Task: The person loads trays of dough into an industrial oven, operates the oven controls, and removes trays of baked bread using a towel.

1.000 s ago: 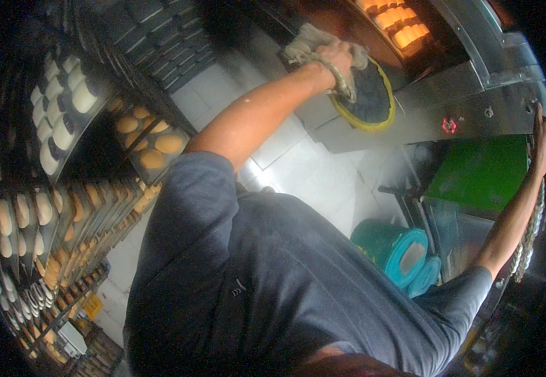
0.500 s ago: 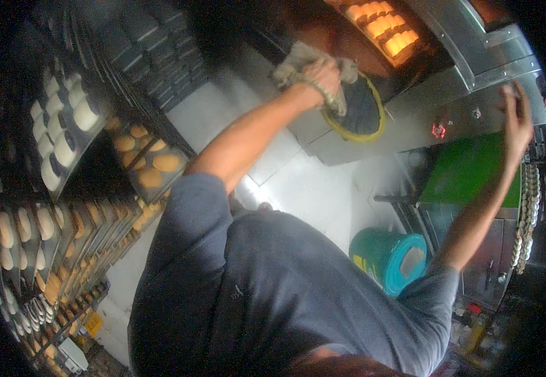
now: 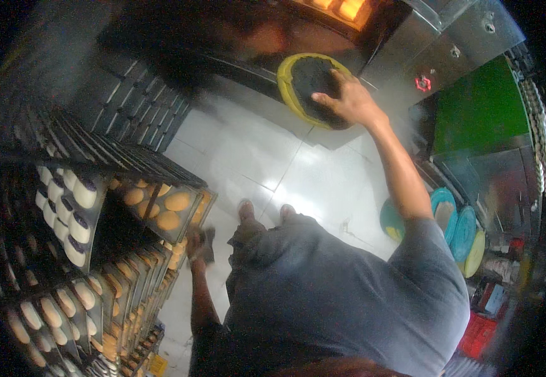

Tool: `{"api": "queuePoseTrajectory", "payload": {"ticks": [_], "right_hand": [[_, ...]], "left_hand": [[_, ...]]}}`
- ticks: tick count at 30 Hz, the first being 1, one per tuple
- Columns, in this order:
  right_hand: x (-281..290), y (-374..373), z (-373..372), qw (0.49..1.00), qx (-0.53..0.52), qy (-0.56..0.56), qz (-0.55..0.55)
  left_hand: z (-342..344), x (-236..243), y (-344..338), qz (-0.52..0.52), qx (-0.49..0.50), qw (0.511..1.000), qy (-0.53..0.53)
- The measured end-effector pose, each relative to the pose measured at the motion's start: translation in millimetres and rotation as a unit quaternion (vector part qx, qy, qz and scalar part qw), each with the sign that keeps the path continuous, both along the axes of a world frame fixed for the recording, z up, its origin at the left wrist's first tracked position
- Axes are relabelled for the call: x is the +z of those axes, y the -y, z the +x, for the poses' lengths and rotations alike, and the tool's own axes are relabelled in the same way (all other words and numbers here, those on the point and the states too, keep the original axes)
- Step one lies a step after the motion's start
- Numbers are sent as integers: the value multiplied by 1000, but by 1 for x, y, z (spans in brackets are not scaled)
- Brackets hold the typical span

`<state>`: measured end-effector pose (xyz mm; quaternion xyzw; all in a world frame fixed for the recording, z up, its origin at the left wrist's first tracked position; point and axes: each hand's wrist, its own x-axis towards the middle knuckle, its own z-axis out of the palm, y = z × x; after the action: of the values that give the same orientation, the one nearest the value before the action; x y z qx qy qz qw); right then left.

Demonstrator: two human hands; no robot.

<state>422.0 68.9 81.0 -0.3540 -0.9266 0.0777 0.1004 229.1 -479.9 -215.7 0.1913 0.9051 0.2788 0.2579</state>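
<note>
My right hand [image 3: 351,103] reaches over a dark round pad-like thing with a yellow rim [image 3: 292,94], low beside the oven front. Its thumb and fingers are apart on the dark top, and nothing shows in its grasp. My left hand [image 3: 195,245] is lowered at my side, close to a rack tray of round golden buns [image 3: 169,220]. It is dim and blurred. A dark floppy piece [image 3: 207,244] shows against its fingers; whether the hand grips it I cannot tell.
Racks on the left hold white buns [image 3: 75,217] and long rolls [image 3: 65,301] on trays. At the top, bread glows inside the oven [image 3: 348,9]. A red valve knob [image 3: 423,83], a green panel [image 3: 483,116] and teal round containers [image 3: 461,229] are to the right. White floor tiles [image 3: 273,157] lie between.
My left hand, which held a beige cloth over the yellow-rimmed thing, has dropped back toward the rack. My right hand has come from the oven's right side onto that round thing. The view has shifted.
</note>
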Motion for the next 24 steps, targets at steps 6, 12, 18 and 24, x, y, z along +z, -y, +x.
{"api": "queuePoseTrajectory", "payload": {"ticks": [6, 12, 18, 24], "right_hand": [[-23, 7, -20, 998, -17, 39, 45], [-36, 8, -34, 996, -1, 2, 87], [-26, 29, -29, 997, -11, 2, 79], [-14, 37, -32, 993, 5, 33, 111]], "left_hand": [[93, -34, 115, -191, 48, 967, 163], [86, -24, 78, -268, -8, 943, 198], [-28, -126, 74, 136, 38, 985, 102], [-102, -96, -46, 78, 13, 987, 143]]}}
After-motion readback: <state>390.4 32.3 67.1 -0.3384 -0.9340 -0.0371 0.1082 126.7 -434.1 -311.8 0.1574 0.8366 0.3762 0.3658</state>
